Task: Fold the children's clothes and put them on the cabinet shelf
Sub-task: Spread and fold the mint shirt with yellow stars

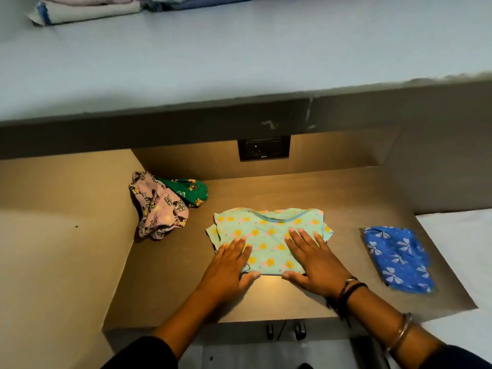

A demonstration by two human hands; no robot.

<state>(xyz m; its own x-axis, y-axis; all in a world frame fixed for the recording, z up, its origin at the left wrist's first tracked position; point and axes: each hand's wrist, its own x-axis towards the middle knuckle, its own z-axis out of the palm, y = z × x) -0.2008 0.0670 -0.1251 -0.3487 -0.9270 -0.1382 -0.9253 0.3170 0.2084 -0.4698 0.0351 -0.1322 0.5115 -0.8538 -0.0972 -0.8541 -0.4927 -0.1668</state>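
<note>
A star-print shirt is being pressed flat in the middle of the worktop, toward its front edge, with the collar pointing to the back. It is being held down by the left hand and the right hand. Both have their fingers straight and spread on the cloth and their thumbs along the near hem, so nothing is being gripped.

The sleeves are being left sticking out unevenly, so a crooked fold is probably being risked. The thin cloth may also be dragged into wrinkles if the palms are slid. A blue garment is lying near the right edge, where it could be swept off by the right forearm. A loose fold is likely to be undone when the shirt is lifted to the shelf above.
</note>
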